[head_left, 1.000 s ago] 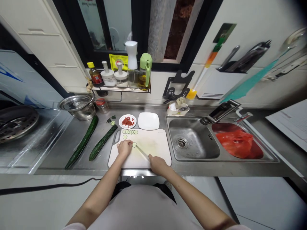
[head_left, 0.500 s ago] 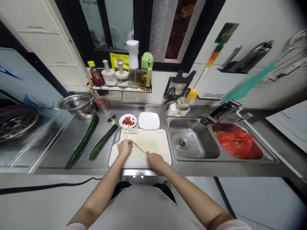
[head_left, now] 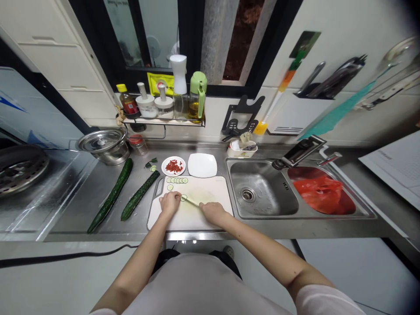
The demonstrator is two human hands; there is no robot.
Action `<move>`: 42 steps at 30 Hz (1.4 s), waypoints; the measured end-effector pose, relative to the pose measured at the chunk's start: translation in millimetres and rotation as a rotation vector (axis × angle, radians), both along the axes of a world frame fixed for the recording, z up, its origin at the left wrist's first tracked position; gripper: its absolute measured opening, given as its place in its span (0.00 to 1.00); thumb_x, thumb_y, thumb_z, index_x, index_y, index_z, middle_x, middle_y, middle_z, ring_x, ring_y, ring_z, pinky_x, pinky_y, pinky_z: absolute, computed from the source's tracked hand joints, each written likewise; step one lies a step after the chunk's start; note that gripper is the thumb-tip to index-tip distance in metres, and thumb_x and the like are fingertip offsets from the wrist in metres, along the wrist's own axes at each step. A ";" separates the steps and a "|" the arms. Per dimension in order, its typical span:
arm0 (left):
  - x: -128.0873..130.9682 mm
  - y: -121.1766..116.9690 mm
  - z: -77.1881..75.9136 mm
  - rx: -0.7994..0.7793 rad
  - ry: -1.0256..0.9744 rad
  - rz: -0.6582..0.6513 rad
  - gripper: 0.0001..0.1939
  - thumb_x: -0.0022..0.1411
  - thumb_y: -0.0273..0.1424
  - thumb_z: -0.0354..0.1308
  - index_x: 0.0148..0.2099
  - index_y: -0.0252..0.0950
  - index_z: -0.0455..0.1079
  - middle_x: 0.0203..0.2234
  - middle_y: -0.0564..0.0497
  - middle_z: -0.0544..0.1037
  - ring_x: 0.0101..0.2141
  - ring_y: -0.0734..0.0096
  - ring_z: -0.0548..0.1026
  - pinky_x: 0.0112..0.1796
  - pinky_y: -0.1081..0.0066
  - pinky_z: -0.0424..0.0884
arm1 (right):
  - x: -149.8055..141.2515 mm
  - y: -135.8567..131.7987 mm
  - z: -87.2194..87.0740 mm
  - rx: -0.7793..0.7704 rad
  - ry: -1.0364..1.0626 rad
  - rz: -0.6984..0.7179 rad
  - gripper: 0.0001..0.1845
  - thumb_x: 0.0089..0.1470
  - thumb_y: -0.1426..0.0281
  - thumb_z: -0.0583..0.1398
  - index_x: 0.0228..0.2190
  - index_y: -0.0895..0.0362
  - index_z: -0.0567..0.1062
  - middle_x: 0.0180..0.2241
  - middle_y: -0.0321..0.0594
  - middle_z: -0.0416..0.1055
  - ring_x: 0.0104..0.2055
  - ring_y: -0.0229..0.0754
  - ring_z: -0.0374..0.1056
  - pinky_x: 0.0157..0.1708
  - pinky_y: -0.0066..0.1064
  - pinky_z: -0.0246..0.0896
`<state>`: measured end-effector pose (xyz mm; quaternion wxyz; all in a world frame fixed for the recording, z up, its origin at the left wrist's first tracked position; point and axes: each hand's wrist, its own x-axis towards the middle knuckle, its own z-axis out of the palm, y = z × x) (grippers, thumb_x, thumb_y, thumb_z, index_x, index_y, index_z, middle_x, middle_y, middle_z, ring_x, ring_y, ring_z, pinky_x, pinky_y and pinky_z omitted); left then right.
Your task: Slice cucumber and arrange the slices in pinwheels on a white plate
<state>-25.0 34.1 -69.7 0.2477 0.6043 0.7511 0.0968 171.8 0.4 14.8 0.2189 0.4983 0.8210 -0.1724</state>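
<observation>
My left hand (head_left: 169, 203) rests curled on a white cutting board (head_left: 210, 192), its fingers closed over a short cucumber piece that is mostly hidden. My right hand (head_left: 212, 212) grips the handle of a knife (head_left: 189, 201). The blade points left and meets the cucumber's cut end just right of my left fingers. A row of several cucumber slices (head_left: 176, 180) lies along the board's far edge.
Two whole cucumbers (head_left: 111, 194) (head_left: 140, 194) lie left of the board. Behind it sit a small plate of chopped red chilli (head_left: 173, 166) and a white square plate (head_left: 202, 165). A steel sink (head_left: 259, 194) is to the right, a lidded pot (head_left: 103, 145) at the far left.
My right hand has slid left and a little further from me, lowering the knife toward the cucumber end. My left hand has stayed in place.
</observation>
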 end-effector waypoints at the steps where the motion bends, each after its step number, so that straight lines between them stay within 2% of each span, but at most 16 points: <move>1: -0.1 -0.2 -0.1 0.002 -0.002 -0.002 0.14 0.59 0.32 0.51 0.40 0.47 0.77 0.40 0.50 0.81 0.47 0.58 0.72 0.47 0.60 0.58 | 0.4 0.2 -0.6 0.003 -0.001 -0.002 0.20 0.57 0.81 0.48 0.49 0.60 0.68 0.40 0.54 0.75 0.46 0.50 0.72 0.40 0.37 0.64; 6: 0.0 -1.2 0.8 0.006 0.001 -0.011 0.14 0.60 0.32 0.50 0.41 0.47 0.77 0.41 0.50 0.80 0.48 0.58 0.72 0.47 0.59 0.58 | 10.6 -6.3 -6.9 0.002 0.044 -0.065 0.19 0.56 0.80 0.49 0.48 0.59 0.68 0.40 0.53 0.75 0.44 0.49 0.72 0.38 0.35 0.61; 9: 0.7 -1.1 2.2 0.007 0.013 -0.016 0.15 0.59 0.31 0.50 0.41 0.47 0.77 0.42 0.50 0.80 0.48 0.57 0.71 0.46 0.59 0.58 | 23.5 -15.2 -11.9 -0.004 0.119 -0.142 0.15 0.59 0.75 0.48 0.46 0.58 0.68 0.40 0.50 0.75 0.42 0.47 0.71 0.36 0.32 0.57; 13: 3.1 -2.2 2.9 0.023 0.035 -0.026 0.15 0.60 0.30 0.49 0.41 0.46 0.77 0.42 0.49 0.80 0.47 0.57 0.71 0.45 0.59 0.58 | 41.8 -26.7 -21.2 -0.023 0.218 -0.323 0.13 0.63 0.68 0.47 0.44 0.55 0.67 0.40 0.44 0.74 0.42 0.43 0.69 0.34 0.27 0.51; 16: 6.5 -5.5 1.5 0.051 0.050 -0.021 0.14 0.61 0.30 0.49 0.42 0.44 0.76 0.41 0.47 0.79 0.46 0.57 0.71 0.45 0.59 0.58 | 51.9 -29.8 -29.8 0.018 0.234 -0.466 0.13 0.64 0.68 0.46 0.45 0.56 0.66 0.40 0.44 0.74 0.42 0.41 0.69 0.34 0.26 0.50; 18: 9.7 -8.4 -0.1 0.076 0.056 -0.013 0.15 0.62 0.32 0.49 0.46 0.43 0.75 0.41 0.46 0.79 0.46 0.56 0.71 0.45 0.59 0.58 | 55.4 -28.9 -34.7 0.046 0.214 -0.513 0.13 0.64 0.69 0.45 0.44 0.56 0.66 0.40 0.44 0.75 0.42 0.42 0.69 0.33 0.27 0.49; 22: 16.2 -12.8 -2.7 0.119 0.080 -0.044 0.16 0.64 0.35 0.49 0.48 0.42 0.74 0.43 0.44 0.77 0.47 0.55 0.70 0.46 0.59 0.57 | 54.9 -25.3 -40.3 0.067 0.165 -0.529 0.13 0.63 0.68 0.46 0.44 0.56 0.66 0.39 0.44 0.75 0.42 0.43 0.70 0.31 0.28 0.49; 31: 19.8 -7.1 3.2 0.108 0.027 -0.033 0.10 0.62 0.33 0.51 0.39 0.42 0.74 0.40 0.48 0.78 0.46 0.60 0.71 0.45 0.63 0.57 | 44.4 -24.3 -41.1 0.070 0.141 -0.512 0.13 0.63 0.69 0.46 0.45 0.55 0.66 0.39 0.45 0.75 0.41 0.44 0.72 0.32 0.29 0.52; 34: 15.0 -3.0 4.6 0.086 -0.051 0.014 0.09 0.61 0.33 0.52 0.38 0.42 0.74 0.36 0.51 0.80 0.42 0.64 0.73 0.44 0.65 0.57 | 43.3 -23.0 -40.6 0.055 0.144 -0.536 0.14 0.62 0.69 0.46 0.46 0.56 0.66 0.40 0.46 0.75 0.41 0.45 0.72 0.32 0.30 0.52; 37: 4.7 1.6 2.2 0.081 -0.112 0.115 0.08 0.60 0.34 0.54 0.37 0.43 0.74 0.33 0.54 0.80 0.38 0.67 0.75 0.43 0.67 0.59 | 42.9 -21.9 -42.2 0.055 0.151 -0.545 0.16 0.62 0.69 0.45 0.47 0.56 0.66 0.40 0.47 0.75 0.41 0.45 0.71 0.33 0.30 0.52; 42: -19.4 12.1 -3.6 0.101 -0.084 0.243 0.08 0.59 0.35 0.54 0.38 0.44 0.74 0.33 0.53 0.80 0.39 0.63 0.76 0.44 0.64 0.60 | 41.5 -21.7 -45.4 0.054 0.150 -0.556 0.17 0.62 0.69 0.45 0.47 0.56 0.67 0.39 0.48 0.75 0.41 0.46 0.72 0.32 0.31 0.52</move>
